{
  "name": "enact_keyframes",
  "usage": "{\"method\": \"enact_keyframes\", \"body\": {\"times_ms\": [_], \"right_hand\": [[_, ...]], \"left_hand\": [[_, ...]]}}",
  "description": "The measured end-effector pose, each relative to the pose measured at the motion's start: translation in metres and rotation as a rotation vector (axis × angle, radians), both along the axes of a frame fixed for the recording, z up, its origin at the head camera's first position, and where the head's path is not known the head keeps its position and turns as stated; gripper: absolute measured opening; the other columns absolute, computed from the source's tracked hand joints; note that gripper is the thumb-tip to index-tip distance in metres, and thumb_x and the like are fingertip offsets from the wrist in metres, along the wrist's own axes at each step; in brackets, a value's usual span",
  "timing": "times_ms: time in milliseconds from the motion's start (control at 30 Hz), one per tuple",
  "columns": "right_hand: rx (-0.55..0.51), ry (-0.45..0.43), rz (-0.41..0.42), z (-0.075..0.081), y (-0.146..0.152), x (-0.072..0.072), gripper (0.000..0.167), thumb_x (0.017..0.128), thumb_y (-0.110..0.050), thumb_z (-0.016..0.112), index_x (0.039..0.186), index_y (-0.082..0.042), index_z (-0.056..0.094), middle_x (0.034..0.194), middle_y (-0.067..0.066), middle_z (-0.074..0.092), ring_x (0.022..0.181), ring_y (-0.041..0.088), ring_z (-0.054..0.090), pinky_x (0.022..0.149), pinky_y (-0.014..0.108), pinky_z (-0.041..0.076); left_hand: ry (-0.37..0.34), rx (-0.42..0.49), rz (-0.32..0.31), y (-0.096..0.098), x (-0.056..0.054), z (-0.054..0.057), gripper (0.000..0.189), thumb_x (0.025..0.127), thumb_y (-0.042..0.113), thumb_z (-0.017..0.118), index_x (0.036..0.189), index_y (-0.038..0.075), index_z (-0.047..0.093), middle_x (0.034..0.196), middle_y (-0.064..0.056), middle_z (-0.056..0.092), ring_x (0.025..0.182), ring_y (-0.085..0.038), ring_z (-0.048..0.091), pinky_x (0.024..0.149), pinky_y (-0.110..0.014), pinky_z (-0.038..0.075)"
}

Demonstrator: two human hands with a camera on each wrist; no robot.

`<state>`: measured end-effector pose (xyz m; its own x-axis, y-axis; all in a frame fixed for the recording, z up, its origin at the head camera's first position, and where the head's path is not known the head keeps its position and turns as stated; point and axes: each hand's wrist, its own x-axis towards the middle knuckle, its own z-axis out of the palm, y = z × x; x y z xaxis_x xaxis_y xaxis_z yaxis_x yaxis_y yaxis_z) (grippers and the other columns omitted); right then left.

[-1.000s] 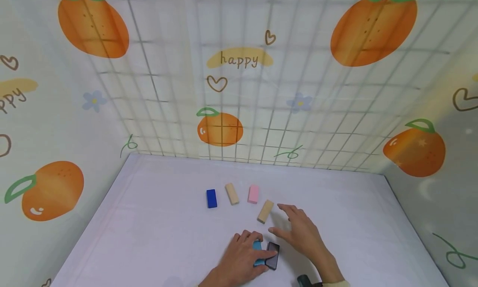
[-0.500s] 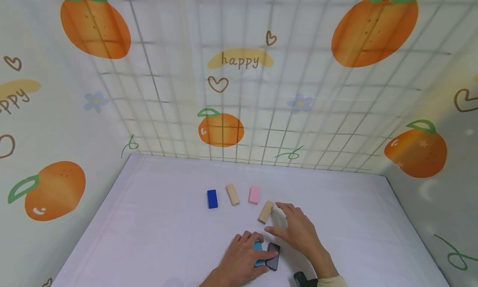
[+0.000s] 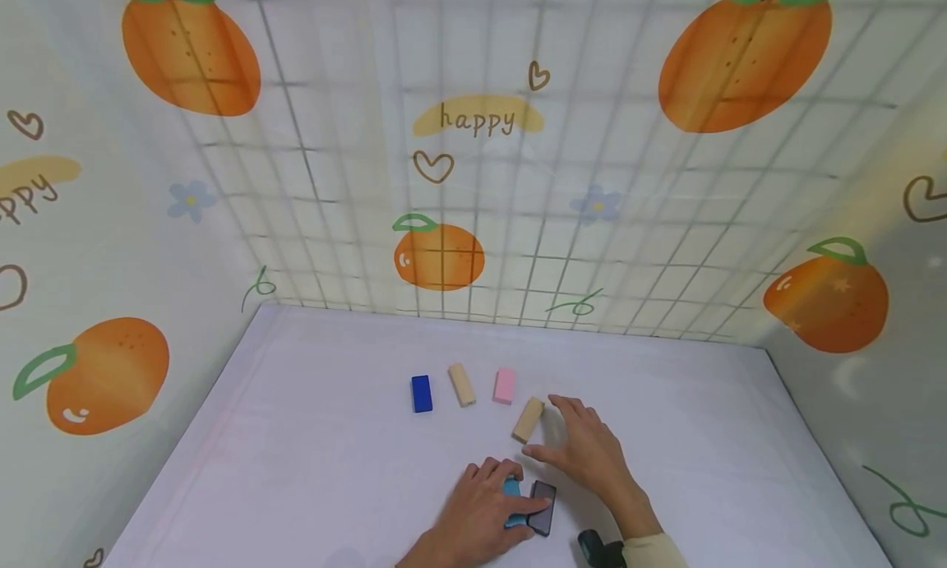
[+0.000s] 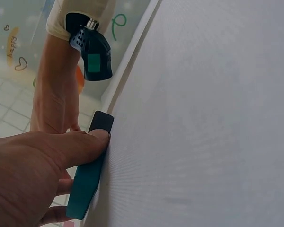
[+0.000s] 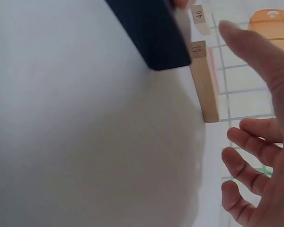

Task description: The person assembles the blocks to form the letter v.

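My left hand (image 3: 481,506) grips a long block-like thing with a light blue part (image 3: 513,502) and a dark grey part (image 3: 542,508). In the left wrist view it shows as a teal body (image 4: 87,184) with a black end (image 4: 102,121), my thumb across it and fingers behind. Parts of it are hidden by the hand. My right hand (image 3: 588,453) holds nothing, thumb and fingers spread apart. Its fingertips are just right of a plain wooden block (image 3: 528,420), which carries a printed number (image 5: 198,49) on its end in the right wrist view.
Farther back on the white table (image 3: 311,436) lie a blue block (image 3: 422,394), a second wooden block (image 3: 462,385) and a pink block (image 3: 505,385). Cloth walls with orange prints (image 3: 440,257) enclose the table. A dark wrist camera (image 3: 601,549) hangs by the right sleeve.
My right hand has shifted slightly left and forward, its thumb closer to the near wooden block. The left hand and its grip stay the same.
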<state>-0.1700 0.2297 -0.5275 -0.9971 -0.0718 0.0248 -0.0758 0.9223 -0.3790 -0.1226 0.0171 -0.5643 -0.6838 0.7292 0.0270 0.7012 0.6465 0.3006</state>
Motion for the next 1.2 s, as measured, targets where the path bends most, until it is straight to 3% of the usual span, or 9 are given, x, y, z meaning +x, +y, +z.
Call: {"method": "enact_keyframes", "body": {"times_ms": [600,1200], "right_hand": [[-0.035,-0.034,-0.028,-0.018,0.001,-0.011,0.1,0.072,-0.059,0.085,0.147,-0.003,0.047,0.142,0.022,0.052,0.125,0.043,0.052,0.094,0.062,0.047],[-0.012,-0.042,-0.015,-0.018,-0.009,-0.019,0.097,0.071,-0.056,0.087,0.144,-0.003,0.051,0.14,0.02,0.055,0.124,0.042,0.053,0.095,0.06,0.048]], "left_hand": [[0.02,0.013,-0.005,0.001,-0.001,-0.001,0.044,0.095,0.054,0.065,0.138,0.054,0.055,0.133,0.011,0.051,0.111,-0.01,0.046,0.087,-0.031,0.044],[0.029,0.011,-0.009,0.0,-0.001,-0.003,0.045,0.095,0.054,0.063,0.139,0.055,0.053,0.133,0.011,0.05,0.111,-0.009,0.046,0.087,-0.031,0.043]]}}
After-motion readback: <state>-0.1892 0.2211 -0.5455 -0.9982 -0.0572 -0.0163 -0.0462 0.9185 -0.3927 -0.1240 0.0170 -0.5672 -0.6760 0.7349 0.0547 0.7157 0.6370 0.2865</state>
